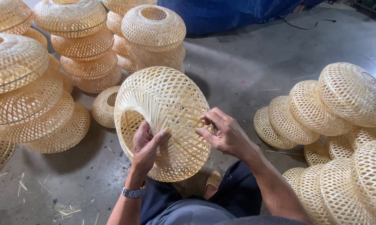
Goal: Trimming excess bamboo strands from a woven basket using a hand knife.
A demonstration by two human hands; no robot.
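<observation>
bare concrete floor (254, 62) lies open beyond the fingertips, hemmed by stacks of woven shades (71, 46) to the left of the fingers and more shades (338, 104) to their right. the woven bamboo shade (163, 108) is tilted above the lap, its opening turned left. left hand (146, 148) clamps its rim, thumb outside. right hand (225, 133) has its fingertips pinched on the weave. a wristwatch (132, 192) sits below the left hand.

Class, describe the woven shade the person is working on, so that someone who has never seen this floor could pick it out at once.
Start at the grey concrete floor, between the tall stacks of woven shades on the left and the toppled rows on the right. In the middle, above the person's lap, is one round bamboo shade. Unlike the rest, it is off the floor, tipped on its side, gripped by the left hand and right hand.
</observation>
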